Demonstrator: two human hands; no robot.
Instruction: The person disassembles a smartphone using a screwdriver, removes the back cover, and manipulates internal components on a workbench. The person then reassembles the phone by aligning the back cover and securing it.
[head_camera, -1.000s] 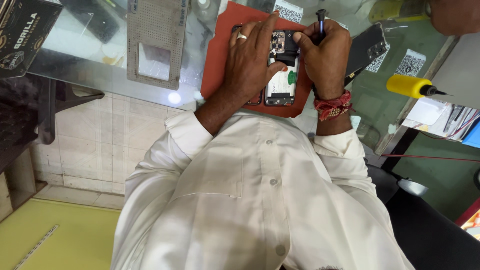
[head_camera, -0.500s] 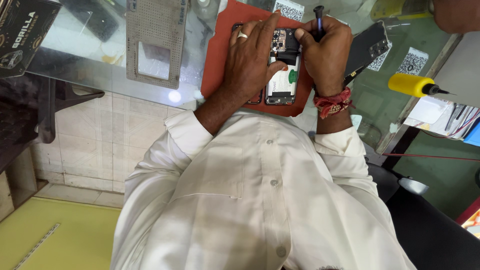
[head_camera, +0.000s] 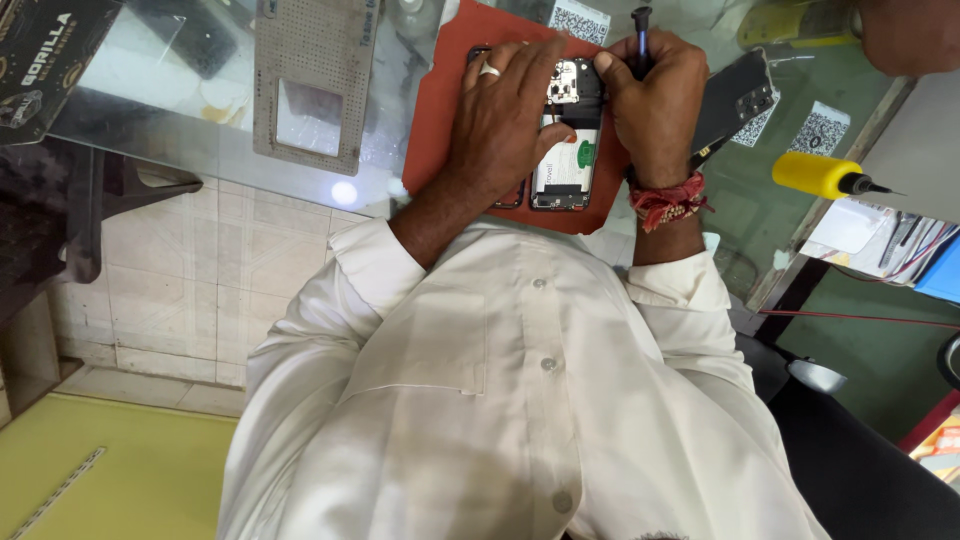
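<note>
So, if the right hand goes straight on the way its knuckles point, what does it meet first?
Probably the left hand, lying on the opened phone. The right hand, gripping the screwdriver, almost touches it already; depth is unclear.

Perforated grey plate (head_camera: 315, 80) lying far left on glass worktop (head_camera: 200, 110). Yellow-handled tool (head_camera: 818, 174) resting right. Dark box (head_camera: 45, 60) sitting at far-left corner. Black phone part (head_camera: 735, 98) lying right of red mat (head_camera: 440, 110).

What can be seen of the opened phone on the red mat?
The opened phone lies flat on the red mat, back cover off, showing a dark circuit board, a white battery and a green sticker. The left hand presses on its left side; the right hand holds a dark screwdriver at its upper edge.
</note>
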